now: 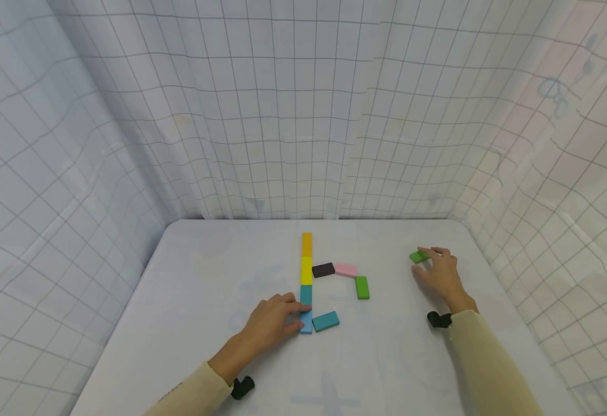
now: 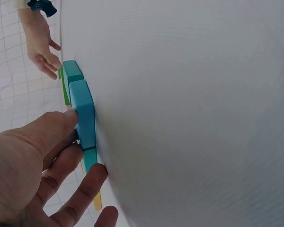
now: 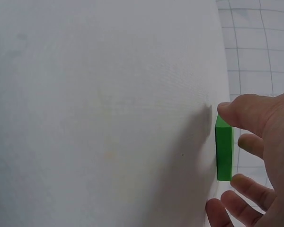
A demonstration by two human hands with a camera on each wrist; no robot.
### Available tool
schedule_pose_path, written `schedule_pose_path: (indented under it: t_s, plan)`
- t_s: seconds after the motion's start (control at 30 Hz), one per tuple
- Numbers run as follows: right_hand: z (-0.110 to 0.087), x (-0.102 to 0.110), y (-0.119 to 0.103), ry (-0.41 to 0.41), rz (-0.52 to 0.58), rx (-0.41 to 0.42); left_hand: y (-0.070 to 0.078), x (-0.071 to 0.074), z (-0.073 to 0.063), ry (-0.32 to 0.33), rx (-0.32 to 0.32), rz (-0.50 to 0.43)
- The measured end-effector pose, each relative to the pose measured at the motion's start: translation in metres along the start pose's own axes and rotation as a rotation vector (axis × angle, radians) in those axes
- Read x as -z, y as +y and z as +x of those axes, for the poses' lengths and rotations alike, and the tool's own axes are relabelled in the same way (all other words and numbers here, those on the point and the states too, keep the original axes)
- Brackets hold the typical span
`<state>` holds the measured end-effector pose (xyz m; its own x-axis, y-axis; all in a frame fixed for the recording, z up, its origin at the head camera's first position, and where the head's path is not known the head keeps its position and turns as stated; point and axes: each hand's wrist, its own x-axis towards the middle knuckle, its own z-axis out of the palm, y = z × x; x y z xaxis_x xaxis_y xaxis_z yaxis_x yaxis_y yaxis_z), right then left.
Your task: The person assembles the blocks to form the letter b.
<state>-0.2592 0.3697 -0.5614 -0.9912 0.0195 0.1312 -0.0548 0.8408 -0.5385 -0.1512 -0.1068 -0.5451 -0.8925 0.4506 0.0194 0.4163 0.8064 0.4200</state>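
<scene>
A column of flat rectangular blocks runs up the white table, with a light blue block (image 1: 306,325) at its near end. My left hand (image 1: 270,319) rests at this end, index finger lying across the column and thumb at the light blue block's left edge. In the left wrist view, the thumb tip touches that light blue block (image 2: 85,113). Beyond it come a teal block (image 1: 306,293), a yellow block (image 1: 306,270) and an orange block (image 1: 307,244). At the far right, my right hand (image 1: 441,276) holds a green block (image 3: 224,151) between thumb and fingers.
Right of the column lie a black block (image 1: 323,270), a pink block (image 1: 346,270) and a second green block (image 1: 362,288) in a bent line. Another teal block (image 1: 326,321) lies slanted by the column's near end. Gridded white curtains (image 1: 282,115) enclose the table (image 1: 194,277).
</scene>
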Motion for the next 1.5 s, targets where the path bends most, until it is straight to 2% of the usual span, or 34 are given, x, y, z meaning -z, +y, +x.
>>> schedule_pose_path:
  t_s: [0.2,0.7,0.9,1.13,1.5]
  plan:
    - [0.001,0.0,-0.002,-0.042,-0.003,-0.022,0.0,0.0,0.0,-0.004,0.003,-0.008]
    - [0.006,-0.003,0.002,-0.036,0.024,-0.045,0.002,0.003,-0.001,-0.005,-0.015,-0.025]
    - [0.007,0.0,0.0,-0.048,0.004,-0.018,0.0,0.001,0.0,0.012,-0.022,-0.006]
    - [0.005,0.002,-0.009,-0.089,0.02,-0.032,-0.001,-0.001,-0.002,0.002,-0.007,0.0]
    - [0.003,0.002,-0.015,-0.074,0.035,-0.04,0.0,0.0,-0.001,0.005,-0.002,-0.006]
